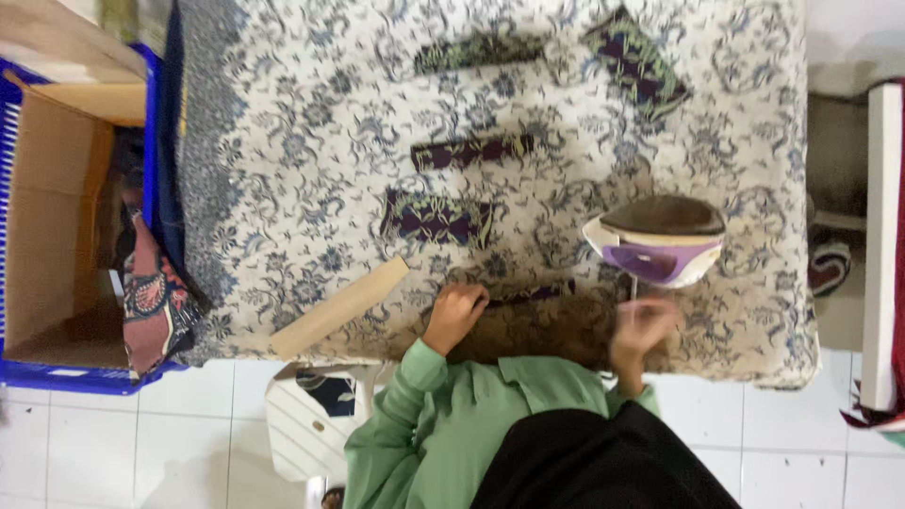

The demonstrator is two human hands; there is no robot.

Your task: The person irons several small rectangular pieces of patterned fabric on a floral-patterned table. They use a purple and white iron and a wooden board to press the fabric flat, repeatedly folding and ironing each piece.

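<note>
My left hand rests with curled fingers on the end of a narrow dark purple fabric strip, near the front edge of the table covered in blue-and-white floral cloth. My right hand is blurred. It hovers at the strip's other end, just below a purple and white clothes iron that lies tilted with its dark soleplate showing. A thin cord runs from the iron down toward my right hand. I cannot tell its grip.
Folded dark patterned pieces lie farther back. A pale wooden slat lies left of my left hand. A cardboard box in a blue crate stands at left, a white stool below.
</note>
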